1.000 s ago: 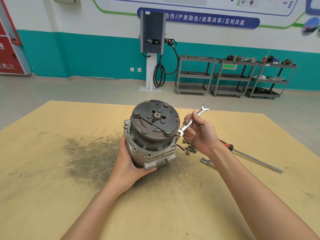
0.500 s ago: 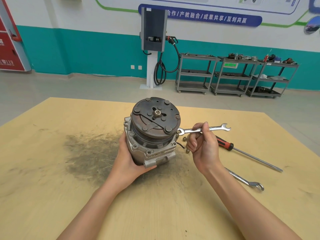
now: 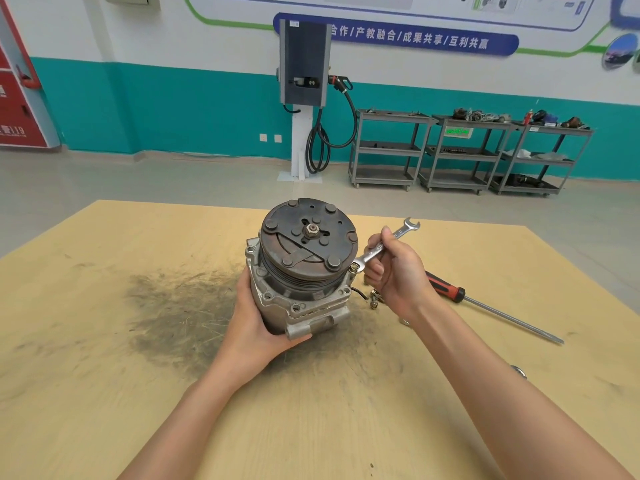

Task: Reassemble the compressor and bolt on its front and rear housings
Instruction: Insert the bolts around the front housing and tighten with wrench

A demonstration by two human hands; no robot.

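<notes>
Both hands work: left hand (image 3: pixel 254 320) grips the compressor (image 3: pixel 301 268); right hand (image 3: pixel 398 271) grips a wrench (image 3: pixel 382 245) on its right-side bolt (image 3: pixel 354 268).

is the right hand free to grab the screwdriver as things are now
Probably not at once. The right hand grips the wrench, whose ring end sits on a bolt of the compressor. The screwdriver lies close behind that hand with nothing between, so it is reachable once the wrench is released.

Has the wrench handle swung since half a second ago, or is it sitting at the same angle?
Yes. The wrench has swung: its ring end stays on the bolt at the compressor flange, but its open end has risen and come back toward the pulley.
</notes>
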